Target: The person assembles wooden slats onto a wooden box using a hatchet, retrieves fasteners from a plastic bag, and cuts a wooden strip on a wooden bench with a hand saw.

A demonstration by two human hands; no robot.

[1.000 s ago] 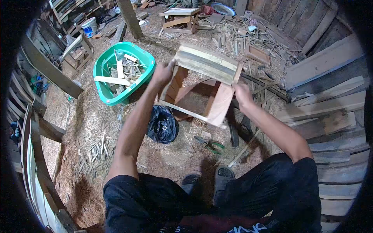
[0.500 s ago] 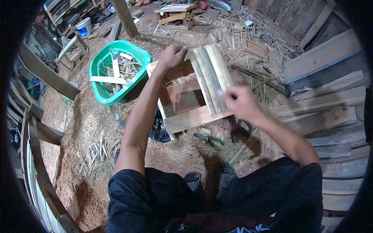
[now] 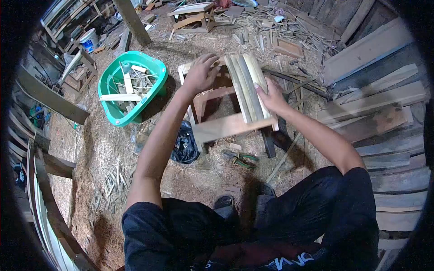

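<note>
A small wooden stool point(image 3: 221, 128) stands before me, its top partly covered by several light wooden slats point(image 3: 246, 88), one of them greyish. The left part of its top is an open gap. My right hand point(image 3: 272, 95) grips the stool's right side, thumb over the outermost slat and fingers partly hidden beyond the edge. Over the far left part of the frame is my left hand point(image 3: 201, 74), its fingers apart and slightly bent, left of the slats. Whether it touches the frame is unclear. Pliers point(image 3: 240, 158) with green-and-black handles lie on the ground near the stool.
A green tub point(image 3: 103, 100) of wood offcuts stands left of the stool. A black plastic bag point(image 3: 185, 143) lies by its left leg. Boards point(image 3: 379, 108) are laid along the right. Another stool point(image 3: 192, 18) stands at the back, near scattered scraps. Posts point(image 3: 131, 22) rise at left.
My right hand has come down onto the stool's right side. My left hand has left the slats' far end and opened. The stool has turned slightly.
</note>
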